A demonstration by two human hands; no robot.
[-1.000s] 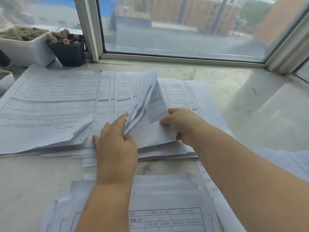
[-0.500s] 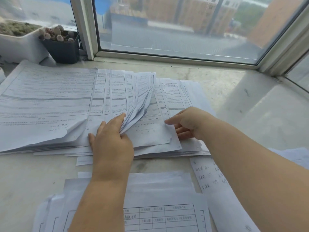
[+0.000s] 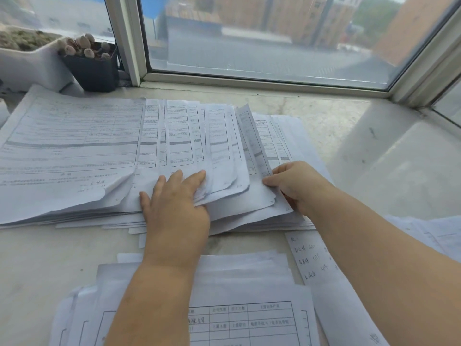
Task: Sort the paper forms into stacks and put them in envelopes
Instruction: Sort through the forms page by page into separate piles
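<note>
A wide fanned pile of printed paper forms [image 3: 74, 151] lies across the stone sill. My left hand [image 3: 172, 198] rests flat on the pile's front edge, fingers straight, holding back several lifted sheets [image 3: 224, 151]. My right hand [image 3: 291, 183] pinches the lower corner of one upturned sheet [image 3: 252, 138] at the pile's right side. A second stack of forms [image 3: 249, 308] with a printed table lies near me, under my left forearm. A handwritten slip [image 3: 309, 258] sits beside it on the right.
A black pot of small succulents [image 3: 92, 63] and a white planter [image 3: 27, 61] stand at the back left by the window frame [image 3: 129, 41]. More papers [image 3: 429, 233] lie at the far right. The bare sill [image 3: 374, 151] stretches to the right.
The lifted sheets have been laid over to the left under my left hand. My right hand has moved from flat on the pile to pinching another sheet's corner and raising it.
</note>
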